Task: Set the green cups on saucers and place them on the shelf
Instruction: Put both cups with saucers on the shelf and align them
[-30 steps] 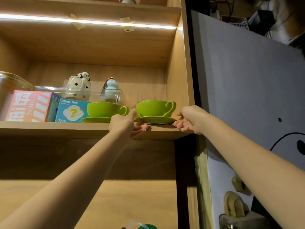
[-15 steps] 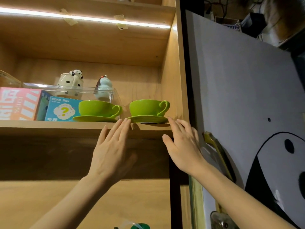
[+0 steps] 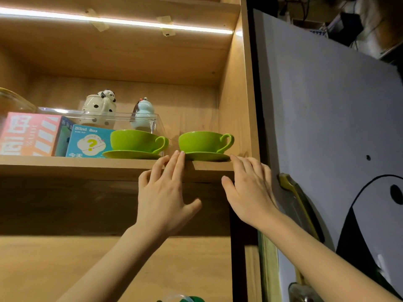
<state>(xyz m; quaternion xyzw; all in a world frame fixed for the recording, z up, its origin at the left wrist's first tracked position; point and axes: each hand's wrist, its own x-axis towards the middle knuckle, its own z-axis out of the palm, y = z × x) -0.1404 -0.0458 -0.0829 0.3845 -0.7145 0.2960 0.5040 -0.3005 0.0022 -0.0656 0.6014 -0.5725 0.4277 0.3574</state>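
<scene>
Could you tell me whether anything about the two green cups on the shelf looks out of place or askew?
Mostly tidy: both cups sit upright on saucers, handles to the right. One oddity: the right saucer pokes slightly past the shelf front edge, unlike the left saucer. The left hand and right hand are open beside it.

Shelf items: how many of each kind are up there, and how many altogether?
Green cups: 2
Green saucers: 2
Printed boxes: 2
Figurines: 2
Clear bin: 1
Glass bowl, partly cut off: 1
Total: 10
</scene>
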